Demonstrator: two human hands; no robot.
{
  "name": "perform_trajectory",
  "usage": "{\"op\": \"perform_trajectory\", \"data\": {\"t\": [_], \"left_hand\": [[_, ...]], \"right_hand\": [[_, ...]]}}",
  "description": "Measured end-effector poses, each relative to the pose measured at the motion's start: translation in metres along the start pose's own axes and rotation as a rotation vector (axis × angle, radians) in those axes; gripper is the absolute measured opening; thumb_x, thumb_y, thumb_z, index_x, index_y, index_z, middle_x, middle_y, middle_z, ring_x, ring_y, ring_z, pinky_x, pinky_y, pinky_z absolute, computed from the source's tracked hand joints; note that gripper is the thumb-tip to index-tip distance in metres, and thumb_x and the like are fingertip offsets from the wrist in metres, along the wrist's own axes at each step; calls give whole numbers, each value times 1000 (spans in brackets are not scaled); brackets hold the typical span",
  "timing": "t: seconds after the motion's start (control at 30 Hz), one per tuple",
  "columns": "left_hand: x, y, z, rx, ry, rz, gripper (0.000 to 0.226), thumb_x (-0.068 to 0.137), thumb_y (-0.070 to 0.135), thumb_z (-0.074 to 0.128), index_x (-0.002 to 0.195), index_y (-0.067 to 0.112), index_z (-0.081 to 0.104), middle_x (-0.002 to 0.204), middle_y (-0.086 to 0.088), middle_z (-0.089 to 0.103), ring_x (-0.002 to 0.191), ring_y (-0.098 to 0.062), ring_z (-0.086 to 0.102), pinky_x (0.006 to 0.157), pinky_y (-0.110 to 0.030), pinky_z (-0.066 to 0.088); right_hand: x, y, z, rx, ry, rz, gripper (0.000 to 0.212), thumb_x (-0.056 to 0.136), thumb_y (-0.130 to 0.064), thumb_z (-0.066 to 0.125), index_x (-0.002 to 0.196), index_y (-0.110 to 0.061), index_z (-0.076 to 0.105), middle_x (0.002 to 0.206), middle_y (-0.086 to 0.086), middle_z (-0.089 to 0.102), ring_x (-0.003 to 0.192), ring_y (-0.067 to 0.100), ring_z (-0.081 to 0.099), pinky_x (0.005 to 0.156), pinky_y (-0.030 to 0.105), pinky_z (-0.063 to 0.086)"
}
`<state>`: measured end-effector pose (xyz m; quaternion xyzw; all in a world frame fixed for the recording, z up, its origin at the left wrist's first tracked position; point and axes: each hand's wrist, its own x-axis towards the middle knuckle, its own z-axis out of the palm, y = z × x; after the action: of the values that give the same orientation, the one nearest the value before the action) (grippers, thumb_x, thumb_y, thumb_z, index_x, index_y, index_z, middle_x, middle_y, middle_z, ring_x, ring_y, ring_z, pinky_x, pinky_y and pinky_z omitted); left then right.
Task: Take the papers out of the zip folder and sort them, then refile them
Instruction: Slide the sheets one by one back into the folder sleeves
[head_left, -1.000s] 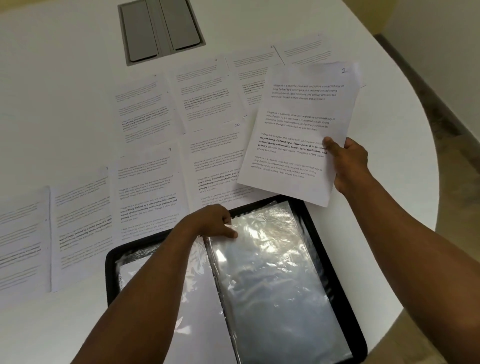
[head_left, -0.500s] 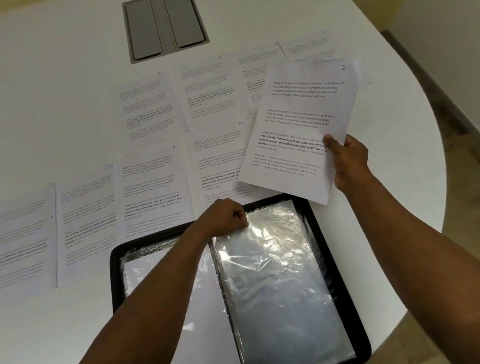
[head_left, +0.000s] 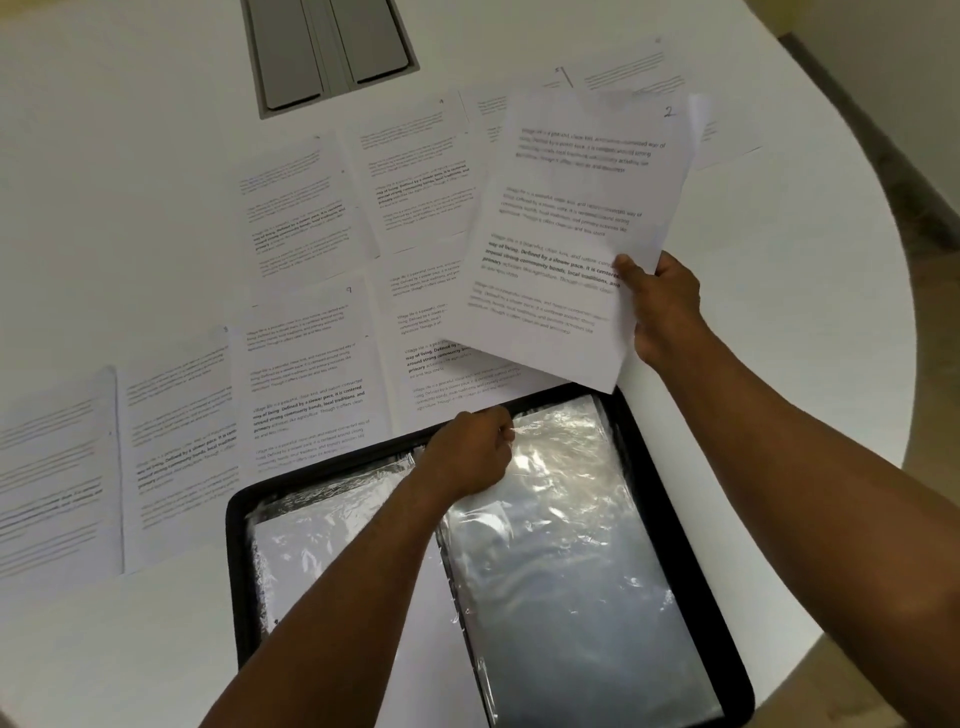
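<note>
Open zip folder (head_left: 691, 545) at 6 o'clock. Left hand (head_left: 470, 457) pinches the top edge of a clear sleeve (head_left: 566, 561), apparently opening it; right hand (head_left: 662, 306), at 2 o'clock, grips sheet "2" (head_left: 566, 218) by its edge, poised for insertion.

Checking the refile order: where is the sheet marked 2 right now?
In the head view, sheet 2 is held up by the right hand, right of centre, above the open folder and overlapping the spread papers.

We have a single head-worn wide-angle view, looking forward and steeply down from above the near edge of the white table (head_left: 130, 156). It sits close over the open zip folder (head_left: 675, 499), with floor showing at right.
</note>
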<state>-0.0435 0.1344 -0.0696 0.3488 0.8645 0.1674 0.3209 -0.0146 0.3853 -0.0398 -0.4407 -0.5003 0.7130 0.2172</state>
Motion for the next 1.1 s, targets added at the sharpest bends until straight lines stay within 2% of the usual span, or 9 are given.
{"op": "perform_trajectory", "data": {"t": [0.1,0.23,0.37,0.43,0.53,0.7,0.93,1.03,1.1], "left_hand": [[-5,0,6,-18,18,29,22,92,11,48,103,23,63,100,5,68,91,-14,61,78,-29,49],[-9,-3,12,-55,4,43,41,93,5,47,119,30,65,122,7,65,109,-12,61,91,-31,51],[-13,-2,14,-65,31,132,40,94,6,49,127,22,62,131,3,61,117,-14,57,96,-22,43],[-13,-2,15,-102,99,117,35,93,11,52,126,19,63,127,1,63,113,-14,58,90,-17,39],[-13,-2,16,-102,196,77,25,94,21,55,115,17,67,104,2,70,93,-12,61,76,-18,38],[-12,-6,9,-61,227,6,24,92,33,59,112,21,66,95,6,70,86,-10,61,75,-23,44],[-22,-28,-3,6,112,-91,20,86,24,61,107,23,63,89,8,66,83,-12,61,73,-27,48],[-24,-39,-7,-18,98,-110,16,87,16,56,97,19,68,92,7,68,84,-13,62,74,-27,50],[-24,-40,-9,-58,116,-108,14,88,14,55,93,18,68,90,6,67,82,-12,61,73,-27,50]], "right_hand": [[-3,2,20,116,-95,58,22,90,-10,67,110,-19,65,108,1,71,93,14,68,80,28,56],[-10,17,44,259,-184,164,29,89,-3,66,117,-11,64,115,9,69,98,21,67,89,38,55],[-17,36,56,251,-229,225,27,89,-2,65,114,-12,64,108,6,70,91,18,68,82,35,56],[-19,43,54,218,-234,248,28,89,-2,65,115,-11,64,108,6,70,90,19,69,80,36,57],[-20,51,46,137,-233,272,30,89,-4,67,117,-12,64,109,7,71,92,21,69,80,40,57],[-13,54,28,-13,-254,243,27,88,-6,67,115,-12,66,112,10,71,97,26,69,89,47,55],[0,50,13,-148,-308,296,33,90,-7,66,122,-13,64,115,8,70,100,26,68,89,49,54],[4,49,13,-236,-348,314,35,88,-9,69,122,-15,64,113,7,70,103,28,67,91,52,52],[5,47,15,-325,-412,317,38,88,-10,69,125,-14,62,115,7,69,106,28,66,92,49,53]]}}
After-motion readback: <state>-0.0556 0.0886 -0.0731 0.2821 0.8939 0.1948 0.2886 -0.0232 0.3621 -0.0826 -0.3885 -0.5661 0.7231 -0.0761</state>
